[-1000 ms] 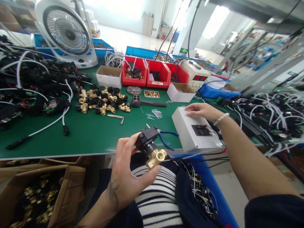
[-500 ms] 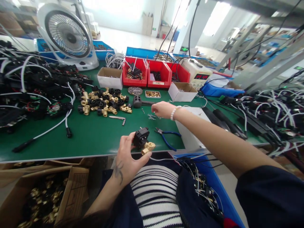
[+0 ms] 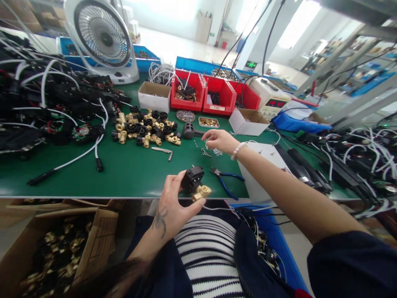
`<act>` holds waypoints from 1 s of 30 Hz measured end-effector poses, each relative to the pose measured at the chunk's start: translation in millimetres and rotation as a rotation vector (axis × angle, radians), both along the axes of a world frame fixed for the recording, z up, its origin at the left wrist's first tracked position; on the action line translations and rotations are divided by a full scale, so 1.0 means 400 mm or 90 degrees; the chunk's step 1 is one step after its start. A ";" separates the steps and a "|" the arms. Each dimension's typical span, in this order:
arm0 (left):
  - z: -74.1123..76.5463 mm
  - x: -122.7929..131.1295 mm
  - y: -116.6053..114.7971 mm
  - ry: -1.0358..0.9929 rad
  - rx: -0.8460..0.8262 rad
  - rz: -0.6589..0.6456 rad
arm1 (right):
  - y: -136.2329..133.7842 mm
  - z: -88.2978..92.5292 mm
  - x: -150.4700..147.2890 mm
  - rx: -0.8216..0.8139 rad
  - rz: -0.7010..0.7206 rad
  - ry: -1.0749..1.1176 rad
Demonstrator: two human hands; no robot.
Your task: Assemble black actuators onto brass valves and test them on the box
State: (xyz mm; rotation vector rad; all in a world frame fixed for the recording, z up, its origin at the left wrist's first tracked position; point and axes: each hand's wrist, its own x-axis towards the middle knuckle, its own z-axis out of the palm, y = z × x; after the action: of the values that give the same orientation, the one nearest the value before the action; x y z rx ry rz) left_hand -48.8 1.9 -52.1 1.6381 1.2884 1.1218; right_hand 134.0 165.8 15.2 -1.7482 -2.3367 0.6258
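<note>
My left hand (image 3: 173,198) is closed around a brass valve (image 3: 202,192) with a black housing (image 3: 192,178), held at the table's front edge. The brass ports face right, and my thumb lies beneath them. Farther back, my right hand (image 3: 218,140) pinches a small wire clip (image 3: 206,145) just above the table; fingers partly hide it. Several loose wire clips (image 3: 217,152) lie below that hand. Blue-handled cutting pliers (image 3: 228,179) rest between the valve and a pale board (image 3: 256,174). A dark mallet-like tool (image 3: 189,130) lies behind the right hand's fingertips.
Brass and black fittings (image 3: 145,128) are piled left of centre, behind a metal angled tool (image 3: 163,150). Red bins (image 3: 218,95) and white boxes (image 3: 248,122) line the back. Cabled black assemblies crowd both sides. A fan (image 3: 105,39) stands back left.
My right hand has lifted slightly off the clips, and a clip now shows at its fingertips. The left hand still holds the valve. The view has shifted, moving the scene rightward.
</note>
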 end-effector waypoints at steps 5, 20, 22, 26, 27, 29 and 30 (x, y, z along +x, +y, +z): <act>0.035 -0.003 -0.016 -0.019 0.006 0.016 | -0.156 0.071 0.011 -0.057 -0.003 0.419; 0.137 0.011 -0.075 0.101 0.157 0.043 | -0.393 0.165 0.003 -0.009 0.029 0.401; 0.140 0.011 -0.077 0.118 0.178 0.049 | -0.399 0.169 0.000 0.048 0.055 0.339; 0.144 0.009 -0.077 0.137 0.204 0.053 | -0.399 0.181 -0.005 0.145 0.122 0.253; 0.144 0.009 -0.077 0.138 0.208 0.053 | -0.397 0.184 -0.006 0.155 0.133 0.239; 0.145 0.008 -0.077 0.138 0.214 0.053 | -0.393 0.189 -0.009 0.160 0.151 0.214; 0.145 0.008 -0.076 0.137 0.218 0.052 | -0.390 0.191 -0.010 0.161 0.161 0.204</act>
State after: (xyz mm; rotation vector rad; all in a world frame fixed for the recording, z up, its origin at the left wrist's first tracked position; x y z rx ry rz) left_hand -45.7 -28.5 6.0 2.0190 1.3639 1.2983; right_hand 130.0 9.8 91.7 -1.1634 -2.3043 0.5669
